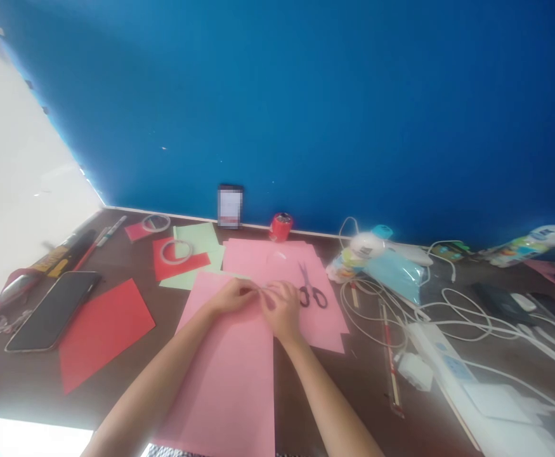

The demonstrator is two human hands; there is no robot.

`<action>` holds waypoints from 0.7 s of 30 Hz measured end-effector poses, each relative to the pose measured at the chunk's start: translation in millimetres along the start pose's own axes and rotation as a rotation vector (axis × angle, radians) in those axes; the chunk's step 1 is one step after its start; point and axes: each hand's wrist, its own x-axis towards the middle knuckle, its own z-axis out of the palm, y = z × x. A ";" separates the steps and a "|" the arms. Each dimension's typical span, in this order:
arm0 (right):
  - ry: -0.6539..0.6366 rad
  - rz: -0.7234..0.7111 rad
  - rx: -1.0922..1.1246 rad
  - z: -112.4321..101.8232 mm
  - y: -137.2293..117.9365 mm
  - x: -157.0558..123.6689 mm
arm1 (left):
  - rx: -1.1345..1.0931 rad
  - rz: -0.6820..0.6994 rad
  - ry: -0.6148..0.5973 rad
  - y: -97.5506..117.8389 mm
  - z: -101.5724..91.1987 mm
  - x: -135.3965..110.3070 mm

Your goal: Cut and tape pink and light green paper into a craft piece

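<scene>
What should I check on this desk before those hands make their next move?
1. Both hands in view: ok. The left hand and right hand are close together over the pink sheet.
2. What the fingertips pinch: cannot tell; it is too small and blurred.
3. Scissors in sight: ok. They lie on the pink stack, beside the right hand.
4. Scissors not touching that hand: cannot tell; the nearer handle loop is very close.
5. Phone off the pink sheet: ok. It lies to the left.
6. White cables untangled: not ok. They loop across one another.
</scene>
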 end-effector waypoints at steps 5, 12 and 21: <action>-0.035 0.013 0.021 0.8 0.8 -1.1 | 0.029 -0.006 -0.009 2.1 0.7 -1.4; -0.042 0.041 0.052 2.0 1.2 -0.7 | 0.060 -0.009 0.001 0.6 1.1 -0.6; -0.039 0.078 0.086 4.5 5.0 -1.3 | 0.055 -0.033 0.010 -4.2 2.0 0.9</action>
